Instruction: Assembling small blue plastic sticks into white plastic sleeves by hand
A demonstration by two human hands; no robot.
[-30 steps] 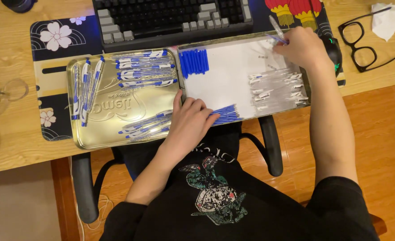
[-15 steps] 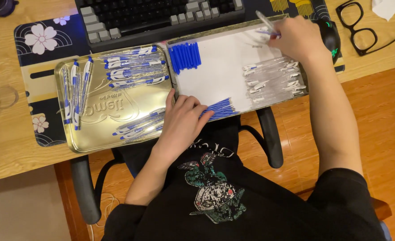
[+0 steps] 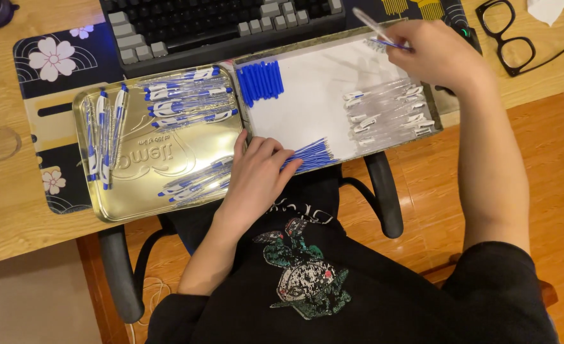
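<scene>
On the wooden desk (image 3: 14, 210), right hand (image 3: 444, 54) pinches a clear pen barrel (image 3: 371, 24) (left hand (image 3: 256, 178) flat on blue refills (image 3: 310, 155)).

Right hand (image 3: 438, 54) pinches a clear pen barrel (image 3: 372, 24) above the white tray (image 3: 320, 105), near the loose clear barrels (image 3: 390, 111). Left hand (image 3: 256, 178) rests on the blue refills (image 3: 310, 155) at the tray's front edge. Blue caps (image 3: 259, 81) sit at the back-left; assembled pens (image 3: 183, 102) lie in the silver tin lid (image 3: 161, 181).

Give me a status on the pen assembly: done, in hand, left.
Done: finished blue pens lie in the metal tin. In hand: the right hand holds a clear barrel; the left hand touches the refills. Left: clear barrels and blue caps on the white sheet.
</scene>
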